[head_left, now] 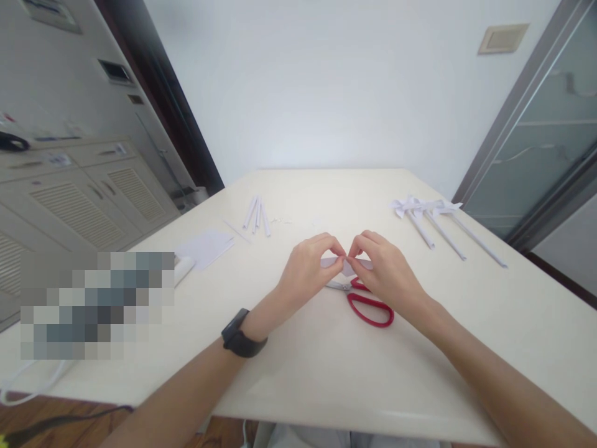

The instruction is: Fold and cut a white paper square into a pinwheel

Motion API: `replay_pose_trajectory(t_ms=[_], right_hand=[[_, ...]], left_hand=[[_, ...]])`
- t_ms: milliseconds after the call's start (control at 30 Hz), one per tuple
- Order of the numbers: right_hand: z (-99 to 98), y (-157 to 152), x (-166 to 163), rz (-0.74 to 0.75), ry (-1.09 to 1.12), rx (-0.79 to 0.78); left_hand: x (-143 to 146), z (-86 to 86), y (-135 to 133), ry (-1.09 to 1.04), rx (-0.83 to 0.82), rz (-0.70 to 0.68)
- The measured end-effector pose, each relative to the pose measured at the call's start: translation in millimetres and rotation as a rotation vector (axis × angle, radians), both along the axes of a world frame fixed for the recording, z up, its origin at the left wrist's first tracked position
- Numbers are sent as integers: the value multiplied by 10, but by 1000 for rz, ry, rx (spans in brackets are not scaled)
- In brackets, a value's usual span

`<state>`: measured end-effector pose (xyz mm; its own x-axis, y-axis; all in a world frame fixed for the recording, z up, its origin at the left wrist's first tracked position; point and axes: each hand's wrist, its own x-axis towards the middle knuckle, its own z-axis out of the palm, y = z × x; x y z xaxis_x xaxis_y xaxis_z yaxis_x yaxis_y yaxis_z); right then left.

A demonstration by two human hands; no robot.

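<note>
White paper piece (347, 269) is located at the middle of the table (298, 373), just beyond the scissors (346, 287). Left hand (303, 264): thumb and forefinger meet in a pinch on the paper, making a rounded loop; black watch (244, 334) on the wrist. Right hand (389, 264): matching pinch, thumb and forefinger on the same paper, close to the left fingertips. Whether the fingertips of both hands touch each other cannot be determined.

Scissors lie on the table, nearer than the paper, red handles to the right, blades to the left; the right hand hides part of one handle. Far left: several rolled paper tubes (258, 214) side by side, a thin strip (237, 232) nearer, and paper sheets (208, 247) further left. Far right: three paper pinwheels (415, 206), heads together at the far end, sticks pointing near and right.
</note>
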<state>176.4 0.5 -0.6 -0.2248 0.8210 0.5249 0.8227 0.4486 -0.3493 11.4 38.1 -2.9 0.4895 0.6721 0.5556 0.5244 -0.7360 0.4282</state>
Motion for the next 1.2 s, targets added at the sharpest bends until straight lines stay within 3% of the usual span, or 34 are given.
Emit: replay_pose_trajectory(t_ms=[167, 433, 533, 600, 733, 833, 967, 1200], right_hand=[[15, 37, 59, -28, 16, 11], [2, 59, 90, -24, 28, -37], [37, 66, 137, -56, 67, -23], [53, 71, 156, -57, 114, -25], [37, 78, 125, 1, 244, -124], [17, 82, 80, 51, 389, -285], [23, 86, 60, 140, 666, -519], [32, 76, 113, 315, 1052, -803]], left_hand=[[-148, 43, 146, 25, 71, 91], [-356, 153, 290, 306, 128, 113], [-473, 173, 387, 262, 123, 210], [-514, 177, 430, 180, 53, 203], [-416, 187, 360, -43, -175, -13], [-281, 186, 238, -165, -422, -211], [-210, 166, 166, -344, -671, -355], [-210, 114, 182, -487, -862, -627]])
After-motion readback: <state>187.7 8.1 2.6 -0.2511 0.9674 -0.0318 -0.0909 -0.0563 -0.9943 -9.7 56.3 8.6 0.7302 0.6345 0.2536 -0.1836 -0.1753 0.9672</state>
